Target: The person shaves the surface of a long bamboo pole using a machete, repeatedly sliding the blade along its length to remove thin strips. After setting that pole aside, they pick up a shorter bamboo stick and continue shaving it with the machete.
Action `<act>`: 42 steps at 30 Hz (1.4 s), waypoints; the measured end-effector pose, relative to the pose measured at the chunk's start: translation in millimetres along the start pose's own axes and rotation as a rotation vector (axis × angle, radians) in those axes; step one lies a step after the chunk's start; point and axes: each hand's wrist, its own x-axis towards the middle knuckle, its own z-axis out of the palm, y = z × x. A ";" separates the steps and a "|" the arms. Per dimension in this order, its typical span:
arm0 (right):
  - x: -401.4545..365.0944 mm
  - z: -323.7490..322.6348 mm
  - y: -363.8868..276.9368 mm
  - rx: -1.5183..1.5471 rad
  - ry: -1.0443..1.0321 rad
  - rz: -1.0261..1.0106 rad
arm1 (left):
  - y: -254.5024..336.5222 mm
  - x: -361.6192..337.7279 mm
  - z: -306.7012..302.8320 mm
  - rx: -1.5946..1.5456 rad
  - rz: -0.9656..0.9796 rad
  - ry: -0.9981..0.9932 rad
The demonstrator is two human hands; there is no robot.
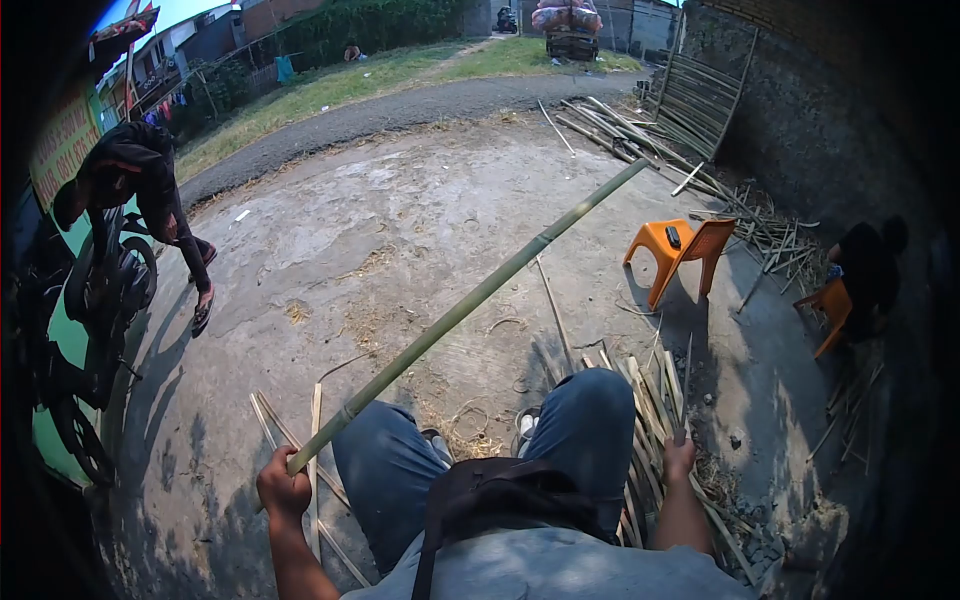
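A long green bamboo pole (470, 300) slants across the view from lower left to upper right, passing over my left knee. My left hand (284, 485) is closed around its near end. At my right side, my right hand (679, 460) grips a long-bladed knife (686, 390), its narrow blade pointing up and away from me. Beside and beneath that hand lies a pile of split bamboo strips (650, 400). A few more bamboo strips (316, 450) lie on the ground near my left hand.
An orange plastic chair (665, 245) with a small dark object on it stands ahead right. A person (140, 180) bends beside a motorcycle (100, 290) at left; another person (872, 275) sits at right. Bamboo lengths (630, 135) lie by the wall, near a bamboo rack (705, 95).
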 end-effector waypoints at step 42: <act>-164.1 -24.8 -378.8 0.068 -0.557 -1.544 | -12.4 -118.4 28.0 -0.545 -0.628 -0.675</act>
